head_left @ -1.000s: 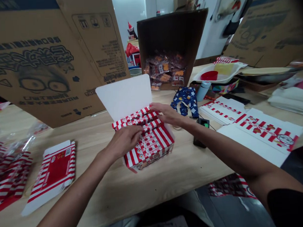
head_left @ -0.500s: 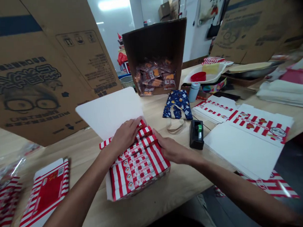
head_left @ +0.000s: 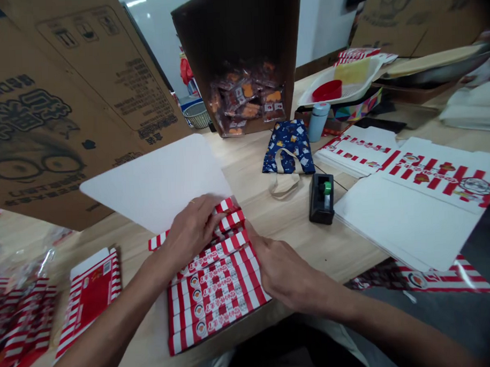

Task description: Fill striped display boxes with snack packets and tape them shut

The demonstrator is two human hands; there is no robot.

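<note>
An open carton with a raised white lid [head_left: 160, 181] stands in front of me on the wooden table. Slim red-and-white striped boxes [head_left: 219, 297] lie packed in it side by side, printed edges up. My left hand [head_left: 192, 228] reaches over the rear of the row, fingers bent down and closed on a striped box there; its fingertips are partly hidden. Against the carton's right side rests my right hand [head_left: 286, 270], curled around the ends of the striped boxes near the back.
Flat printed cartons [head_left: 407, 215] are stacked at right. Nearer stand a black tape dispenser [head_left: 321, 199], a blue patterned bag [head_left: 290, 147] and a light-blue bottle [head_left: 318, 122]. Behind, a large cardboard box [head_left: 243, 39] holds wrapped snacks. A striped box [head_left: 91, 288] lies at left.
My view has tipped downward and closer. The lid leans further back and left. Both hands stay at the rear of the carton; a gap between striped boxes shows beneath my left fingers.
</note>
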